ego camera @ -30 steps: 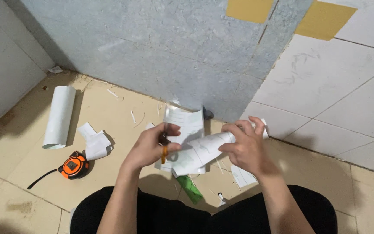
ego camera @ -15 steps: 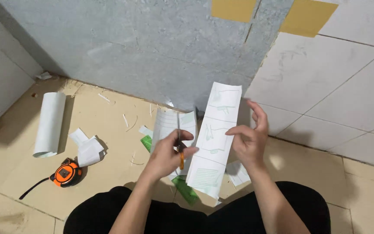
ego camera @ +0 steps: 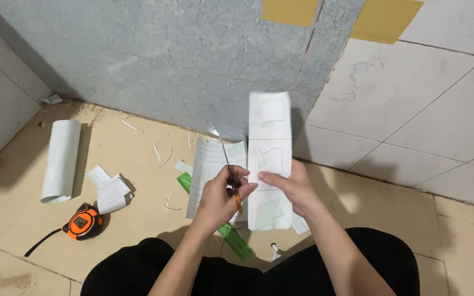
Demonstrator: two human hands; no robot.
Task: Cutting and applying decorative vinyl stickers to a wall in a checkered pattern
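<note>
1. Head view: left hand closed around orange-handled scissors, blades pointing up beside the paper strip's left edge.
2. Right hand pinching a long white paper strip with green sketches, held upright above the lap, fingers clamped on its middle.
3. On the floor below: a lined sheet, a green ruler, paper scraps.
4. Farther left: a rolled white sheet, crumpled paper, an orange tape measure.

white paper strip w/ green sketches; orange scissors
</note>
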